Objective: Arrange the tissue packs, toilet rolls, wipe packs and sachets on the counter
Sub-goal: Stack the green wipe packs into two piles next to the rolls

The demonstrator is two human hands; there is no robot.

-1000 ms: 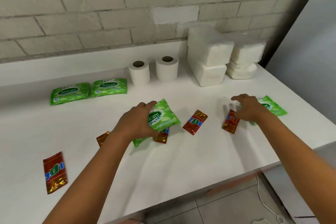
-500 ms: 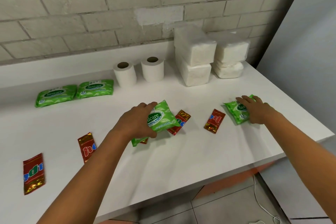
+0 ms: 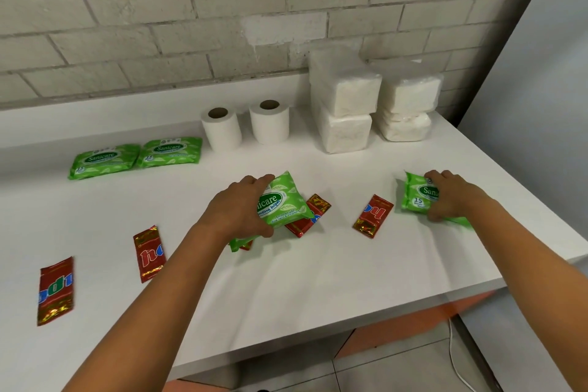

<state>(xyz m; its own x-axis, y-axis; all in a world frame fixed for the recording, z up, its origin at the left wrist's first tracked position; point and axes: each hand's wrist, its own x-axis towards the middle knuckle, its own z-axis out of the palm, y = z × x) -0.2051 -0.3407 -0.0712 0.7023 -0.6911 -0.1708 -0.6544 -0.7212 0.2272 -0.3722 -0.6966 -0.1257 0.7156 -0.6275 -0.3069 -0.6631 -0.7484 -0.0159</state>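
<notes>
left hand [image 3: 237, 212] gripping mid-counter wipe pack [image 3: 284, 202], right hand [image 3: 451, 195] another [image 3: 416, 196] near counter edge [image 3: 541, 267]

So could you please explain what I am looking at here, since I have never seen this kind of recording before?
There is no machine: a person wears a wide-angle camera on the head, looking forward and down at their own bare arms over a white counter. The left hand grips a green wipe pack above some red sachets. The right hand holds a second wipe pack near the right edge. Two more wipe packs lie side by side at the back left. Two toilet rolls stand upright by the wall, next to four white tissue packs in two stacks. Other red sachets lie scattered on the counter.
</notes>
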